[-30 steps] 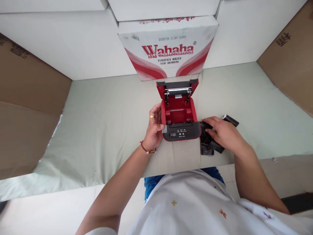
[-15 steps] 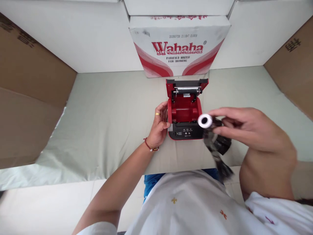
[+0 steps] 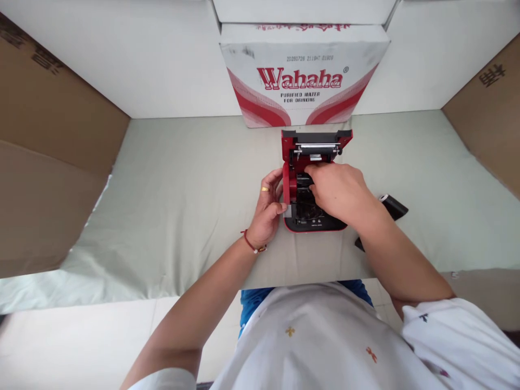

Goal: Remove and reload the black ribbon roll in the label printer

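A small red and black printer (image 3: pixel 287 187) stands on the cloth with its lid (image 3: pixel 317 136) raised. My left hand (image 3: pixel 268 208) grips the printer's left side, thumb on the front corner and fingers along the wall. Inside the open bay lies a roll of shiny black film (image 3: pixel 303 187), with loose film over the front panel. My right hand (image 3: pixel 337 189) reaches into the bay from the right, its fingers closed on that roll; the hand hides the roll's right end. Beside my right forearm rests another black roll (image 3: pixel 396 207) with a white end.
A white and red water carton (image 3: pixel 304 76) stands close behind the printer. Brown cardboard boxes flank the table at left (image 3: pixel 52 157) and right (image 3: pixel 487 108). A pale green cloth (image 3: pixel 182 179) covers the table. A dark piece (image 3: pixel 359 244) shows partly under my right forearm.
My right hand has moved left into the printer bay, where black film now lies. A black roll now shows on the cloth at right. My left hand keeps its hold.
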The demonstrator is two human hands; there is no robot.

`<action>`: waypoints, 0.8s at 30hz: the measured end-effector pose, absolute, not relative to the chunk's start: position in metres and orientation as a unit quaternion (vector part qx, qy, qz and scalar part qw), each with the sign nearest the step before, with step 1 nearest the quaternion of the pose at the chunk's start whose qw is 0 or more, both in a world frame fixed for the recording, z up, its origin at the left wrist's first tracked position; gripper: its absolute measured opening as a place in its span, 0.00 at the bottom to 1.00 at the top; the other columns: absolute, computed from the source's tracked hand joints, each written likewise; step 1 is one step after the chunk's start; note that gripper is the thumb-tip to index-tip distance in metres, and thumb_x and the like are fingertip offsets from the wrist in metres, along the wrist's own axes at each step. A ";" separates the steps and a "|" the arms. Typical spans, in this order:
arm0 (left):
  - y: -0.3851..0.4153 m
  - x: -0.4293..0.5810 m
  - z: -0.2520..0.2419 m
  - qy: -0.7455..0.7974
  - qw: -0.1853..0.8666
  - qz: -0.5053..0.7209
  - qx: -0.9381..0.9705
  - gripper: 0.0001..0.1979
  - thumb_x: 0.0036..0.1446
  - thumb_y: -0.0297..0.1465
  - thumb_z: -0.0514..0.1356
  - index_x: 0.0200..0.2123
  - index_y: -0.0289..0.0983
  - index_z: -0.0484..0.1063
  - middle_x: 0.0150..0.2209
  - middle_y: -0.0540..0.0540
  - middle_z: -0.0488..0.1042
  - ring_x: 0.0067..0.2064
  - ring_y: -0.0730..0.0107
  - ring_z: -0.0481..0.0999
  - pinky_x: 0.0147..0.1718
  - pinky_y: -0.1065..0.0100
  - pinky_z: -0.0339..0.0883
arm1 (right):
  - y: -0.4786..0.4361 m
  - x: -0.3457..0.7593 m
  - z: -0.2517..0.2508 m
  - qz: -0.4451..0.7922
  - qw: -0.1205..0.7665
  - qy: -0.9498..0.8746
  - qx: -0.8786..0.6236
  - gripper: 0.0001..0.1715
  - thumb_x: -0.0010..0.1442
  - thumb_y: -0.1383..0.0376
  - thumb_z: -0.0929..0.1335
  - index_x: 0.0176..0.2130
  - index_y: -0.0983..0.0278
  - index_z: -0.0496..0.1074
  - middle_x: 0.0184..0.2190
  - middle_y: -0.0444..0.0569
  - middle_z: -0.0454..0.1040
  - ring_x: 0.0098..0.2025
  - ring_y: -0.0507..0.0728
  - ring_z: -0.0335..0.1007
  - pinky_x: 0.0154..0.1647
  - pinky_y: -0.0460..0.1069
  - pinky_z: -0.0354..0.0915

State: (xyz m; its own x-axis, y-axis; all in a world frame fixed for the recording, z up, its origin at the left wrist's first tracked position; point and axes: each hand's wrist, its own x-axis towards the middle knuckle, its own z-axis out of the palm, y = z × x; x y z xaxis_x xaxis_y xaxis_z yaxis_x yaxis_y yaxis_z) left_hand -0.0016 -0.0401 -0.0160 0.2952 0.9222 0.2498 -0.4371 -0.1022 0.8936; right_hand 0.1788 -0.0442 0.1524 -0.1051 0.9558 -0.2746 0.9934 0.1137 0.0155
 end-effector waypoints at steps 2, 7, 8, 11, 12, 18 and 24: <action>-0.046 -0.005 -0.013 0.273 0.541 0.565 0.560 0.36 0.65 0.56 0.72 0.72 0.56 0.73 0.78 0.45 0.68 0.82 0.39 0.62 0.82 0.37 0.58 | -0.041 0.178 0.148 -0.088 0.103 0.739 0.660 0.22 0.74 0.69 0.68 0.63 0.60 0.82 0.58 0.61 0.89 0.54 0.71 0.87 0.39 0.56 0.66; -0.067 -0.017 -0.004 0.273 0.296 0.559 0.725 0.30 0.67 0.51 0.69 0.71 0.59 0.77 0.71 0.43 0.73 0.82 0.30 0.60 0.84 0.26 0.41 | -0.051 0.192 0.149 -0.118 0.021 0.761 0.638 0.22 0.76 0.64 0.69 0.64 0.60 0.83 0.62 0.58 0.87 0.55 0.68 0.86 0.47 0.55 0.72; -0.070 -0.017 -0.005 0.260 0.281 0.544 0.746 0.29 0.66 0.49 0.70 0.69 0.60 0.79 0.68 0.44 0.76 0.80 0.30 0.63 0.84 0.26 0.39 | -0.056 0.196 0.154 -0.135 -0.017 0.770 0.624 0.21 0.77 0.63 0.69 0.62 0.60 0.85 0.61 0.57 0.88 0.55 0.67 0.86 0.49 0.55 0.73; -0.079 -0.011 -0.008 0.239 0.244 0.533 0.774 0.24 0.63 0.46 0.72 0.63 0.62 0.85 0.55 0.45 0.82 0.70 0.35 0.74 0.83 0.28 0.40 | -0.069 0.210 0.171 -0.138 -0.168 0.764 0.607 0.21 0.82 0.60 0.65 0.56 0.58 0.88 0.50 0.50 0.90 0.49 0.63 0.86 0.52 0.55 0.75; -0.082 -0.007 -0.009 0.238 0.212 0.542 0.778 0.23 0.62 0.45 0.72 0.61 0.62 0.86 0.51 0.45 0.83 0.66 0.37 0.77 0.83 0.29 0.44 | -0.069 0.214 0.176 -0.108 -0.216 0.752 0.614 0.23 0.83 0.58 0.63 0.56 0.58 0.87 0.49 0.50 0.90 0.48 0.63 0.86 0.54 0.56 0.76; -0.093 0.007 0.005 0.262 -0.087 0.527 0.804 0.19 0.67 0.34 0.62 0.56 0.53 0.88 0.41 0.47 0.83 0.55 0.56 0.82 0.75 0.50 0.63 | -0.042 0.232 0.164 0.015 -0.257 0.799 0.544 0.31 0.80 0.59 0.67 0.76 0.61 0.73 0.72 0.60 0.81 0.73 0.73 0.75 0.76 0.70 0.69; -0.098 0.011 0.019 0.264 -0.118 0.521 0.803 0.16 0.69 0.32 0.63 0.52 0.52 0.89 0.39 0.48 0.81 0.54 0.62 0.81 0.78 0.58 0.58 | -0.069 0.236 0.163 -0.040 -0.193 0.831 0.521 0.26 0.81 0.64 0.63 0.69 0.60 0.80 0.61 0.56 0.88 0.62 0.70 0.85 0.65 0.67 0.79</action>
State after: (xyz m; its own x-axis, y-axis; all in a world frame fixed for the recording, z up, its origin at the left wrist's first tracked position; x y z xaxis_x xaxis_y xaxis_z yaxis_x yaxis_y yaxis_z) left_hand 0.0112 -0.0982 0.0194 0.3186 0.3009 0.8988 0.5462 -0.8333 0.0854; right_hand 0.2358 -0.0693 0.1631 -0.3831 0.8805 0.2793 0.8498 0.4544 -0.2670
